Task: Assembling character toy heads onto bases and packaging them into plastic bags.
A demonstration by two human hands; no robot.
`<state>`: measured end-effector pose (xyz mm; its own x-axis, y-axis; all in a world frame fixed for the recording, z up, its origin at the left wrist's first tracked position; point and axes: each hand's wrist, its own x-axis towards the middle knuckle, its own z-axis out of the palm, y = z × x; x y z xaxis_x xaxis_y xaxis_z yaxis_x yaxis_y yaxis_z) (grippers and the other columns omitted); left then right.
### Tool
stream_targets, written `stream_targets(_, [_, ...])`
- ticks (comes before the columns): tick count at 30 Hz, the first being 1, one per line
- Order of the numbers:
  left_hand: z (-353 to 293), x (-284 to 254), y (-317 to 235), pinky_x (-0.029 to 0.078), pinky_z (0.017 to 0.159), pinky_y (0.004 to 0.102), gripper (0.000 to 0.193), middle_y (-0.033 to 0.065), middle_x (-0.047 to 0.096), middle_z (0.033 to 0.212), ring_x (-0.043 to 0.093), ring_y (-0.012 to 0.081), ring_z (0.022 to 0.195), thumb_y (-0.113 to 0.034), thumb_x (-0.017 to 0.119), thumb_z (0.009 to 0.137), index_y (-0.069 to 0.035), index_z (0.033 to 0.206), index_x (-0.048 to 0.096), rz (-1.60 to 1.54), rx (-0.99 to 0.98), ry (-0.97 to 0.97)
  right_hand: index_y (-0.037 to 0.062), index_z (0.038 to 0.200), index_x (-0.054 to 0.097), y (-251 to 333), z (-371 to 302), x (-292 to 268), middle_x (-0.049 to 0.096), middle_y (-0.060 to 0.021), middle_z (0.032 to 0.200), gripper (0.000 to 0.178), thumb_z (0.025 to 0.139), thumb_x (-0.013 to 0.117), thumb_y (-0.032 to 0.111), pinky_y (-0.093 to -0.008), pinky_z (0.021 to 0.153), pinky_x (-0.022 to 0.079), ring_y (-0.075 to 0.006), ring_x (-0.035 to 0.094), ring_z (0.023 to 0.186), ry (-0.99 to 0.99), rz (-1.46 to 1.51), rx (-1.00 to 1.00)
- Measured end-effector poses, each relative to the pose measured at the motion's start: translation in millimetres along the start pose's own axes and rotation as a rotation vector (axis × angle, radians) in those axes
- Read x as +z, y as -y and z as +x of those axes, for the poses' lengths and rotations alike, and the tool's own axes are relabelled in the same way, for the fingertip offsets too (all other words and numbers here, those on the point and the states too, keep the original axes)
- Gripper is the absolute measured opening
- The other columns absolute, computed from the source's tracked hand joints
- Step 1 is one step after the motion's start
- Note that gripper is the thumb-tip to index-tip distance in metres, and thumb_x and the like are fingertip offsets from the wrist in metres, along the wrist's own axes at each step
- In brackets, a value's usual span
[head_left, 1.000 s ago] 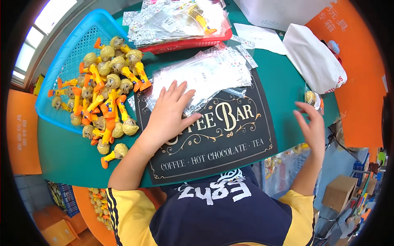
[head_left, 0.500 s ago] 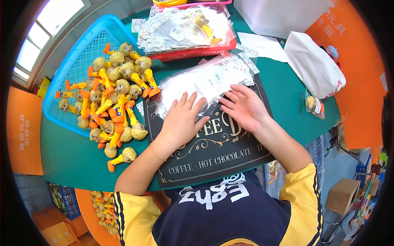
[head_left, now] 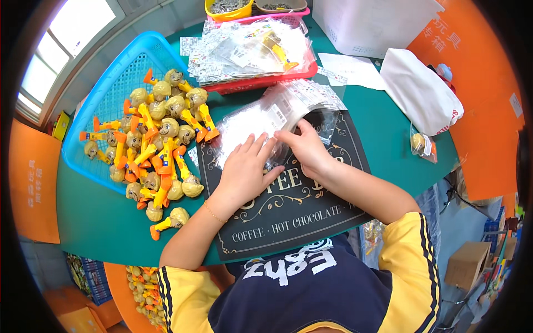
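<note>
- Left hand (head_left: 245, 173): flat on bags (head_left: 236, 125), thumb and fingers apart.
- Right hand (head_left: 310, 151): at curled bag (head_left: 304, 99); cannot tell if clamped.
- Bagged figure (head_left: 418, 142): 3 o'clock.
- Unbagged figures (head_left: 168, 127): 9 o'clock.

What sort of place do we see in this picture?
It looks like a small toy workshop: a blue basket heaped with yellow-and-orange toy figures, and a red basket piled with clear plastic bags.

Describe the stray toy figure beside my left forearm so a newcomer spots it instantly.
On the green table, find the blue basket with its spilling pile of yellow-and-orange toy figures. Just below that pile, left of the left forearm, lies one golden-haired figure. Unlike its heaped neighbours, it lies by itself.
</note>
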<state>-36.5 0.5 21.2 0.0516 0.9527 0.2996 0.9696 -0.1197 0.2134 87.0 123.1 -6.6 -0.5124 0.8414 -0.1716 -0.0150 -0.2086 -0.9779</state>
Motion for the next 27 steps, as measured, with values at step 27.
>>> stream_targets(27, [-11.5,-39.5,7.0,0.052,0.085,0.0379,0.058,0.0124,0.060,0.117,0.061,0.0229,0.104,-0.054,0.035,0.097,-0.005,0.127,0.046,-1.797,-0.619,0.030,0.0025,0.128,0.051,149.4,59.9,-99.0,0.065,-0.0086,0.102,0.049,0.084,0.064,0.022,-0.0328,0.074,0.050,-0.0184,0.061,0.086,1.418,-0.861,0.214])
